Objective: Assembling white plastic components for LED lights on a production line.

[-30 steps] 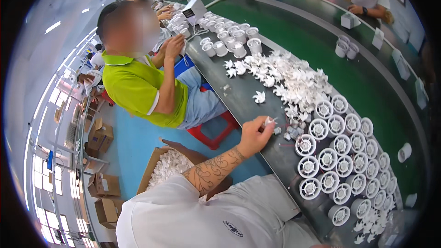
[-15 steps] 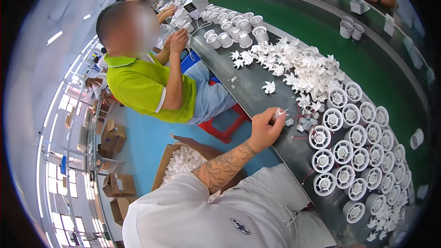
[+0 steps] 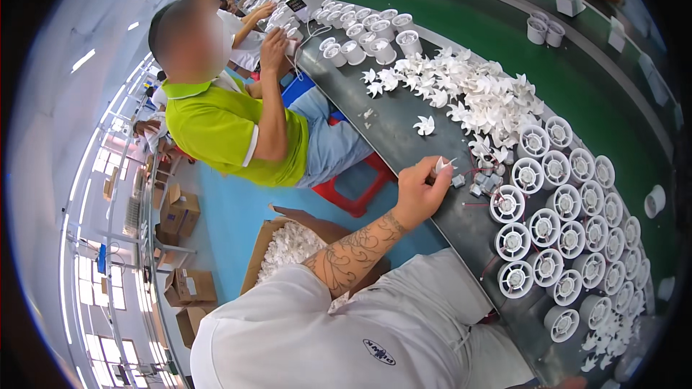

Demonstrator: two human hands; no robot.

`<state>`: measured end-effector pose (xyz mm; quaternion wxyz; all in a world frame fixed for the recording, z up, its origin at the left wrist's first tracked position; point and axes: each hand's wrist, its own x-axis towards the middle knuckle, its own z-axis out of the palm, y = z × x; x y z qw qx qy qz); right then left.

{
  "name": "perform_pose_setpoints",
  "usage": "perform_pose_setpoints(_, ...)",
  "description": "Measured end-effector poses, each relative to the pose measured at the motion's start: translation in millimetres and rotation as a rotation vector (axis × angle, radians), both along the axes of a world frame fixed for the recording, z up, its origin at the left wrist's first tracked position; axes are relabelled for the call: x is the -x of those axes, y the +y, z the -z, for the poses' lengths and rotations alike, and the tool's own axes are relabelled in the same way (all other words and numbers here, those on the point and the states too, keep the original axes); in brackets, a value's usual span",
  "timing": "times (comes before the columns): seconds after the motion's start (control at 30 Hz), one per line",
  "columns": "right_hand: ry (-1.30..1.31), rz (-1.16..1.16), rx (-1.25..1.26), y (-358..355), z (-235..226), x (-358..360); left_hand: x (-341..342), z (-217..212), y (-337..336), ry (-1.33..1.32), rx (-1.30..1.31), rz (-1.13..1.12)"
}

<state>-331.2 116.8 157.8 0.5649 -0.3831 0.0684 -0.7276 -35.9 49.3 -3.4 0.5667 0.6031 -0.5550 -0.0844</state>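
Note:
My left hand (image 3: pixel 417 191) rests at the near edge of the dark worktable (image 3: pixel 404 137), its fingers closed on a small white fan impeller (image 3: pixel 441 166). My tattooed forearm reaches to it from my white shirt. Just right of the hand lie small grey motors with red wires (image 3: pixel 481 181). Beyond them stand rows of round white fan housings (image 3: pixel 555 223). A heap of loose white impellers (image 3: pixel 483 101) covers the table farther up, with a single one (image 3: pixel 424 125) apart from it. My right hand is out of the picture.
A person in a green shirt (image 3: pixel 223 130) sits on a red stool (image 3: pixel 357 187) to my left, hands at white housings (image 3: pixel 364 32). A cardboard box of white parts (image 3: pixel 288 248) stands on the blue floor. A green conveyor (image 3: pixel 577 94) runs behind the table.
The view has shifted a little. My left hand stays at the table edge holding the impeller, and the neighbouring person's hand has risen toward the housings.

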Motion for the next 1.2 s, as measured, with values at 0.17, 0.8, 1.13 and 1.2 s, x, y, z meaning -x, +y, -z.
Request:
perform_pose_setpoints(0.17,-0.003,-0.028,0.042,-6,-6,-2,-1,1,5,-0.003,0.009,-0.023)
perform_pose_setpoints(0.8,-0.017,-0.029,0.212,-38,-25,-21,8,-2,3,0.049,-0.077,-0.025)
perform_pose_setpoints(1.13,-0.039,-0.021,0.252,-45,-28,-27,4,-1,3,-0.004,-0.011,-0.05)
perform_pose_setpoints(1.2,-0.056,-0.008,0.26,-45,-26,-32,3,-1,2,0.019,-0.024,-0.025)
